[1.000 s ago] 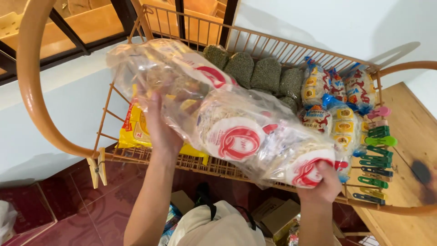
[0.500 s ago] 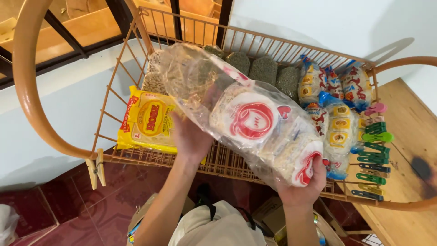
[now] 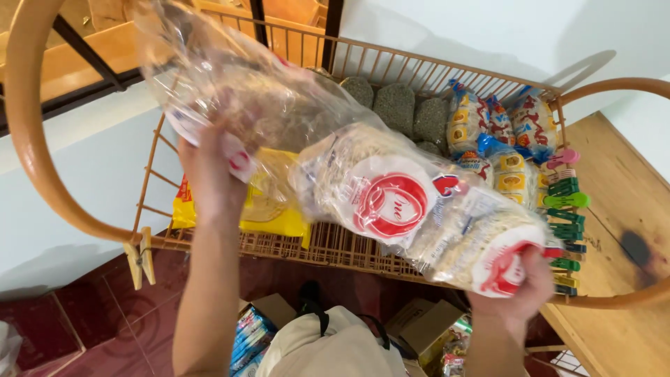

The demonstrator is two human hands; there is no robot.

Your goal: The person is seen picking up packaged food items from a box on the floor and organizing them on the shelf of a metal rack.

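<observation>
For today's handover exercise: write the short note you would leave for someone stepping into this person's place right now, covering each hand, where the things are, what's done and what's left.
Left hand: gripping the loose upper end of the long clear plastic bag of round white noodle cakes with red labels.
Right hand: holding the bag's full lower end.
The bag hangs tilted over the orange wire basket, not yet resting in it.
In the basket: a yellow packet, dark green bundles, blue-and-yellow packets. Coloured clothes pegs are clipped along its right rim.
Left: the bag is still in hand.
</observation>
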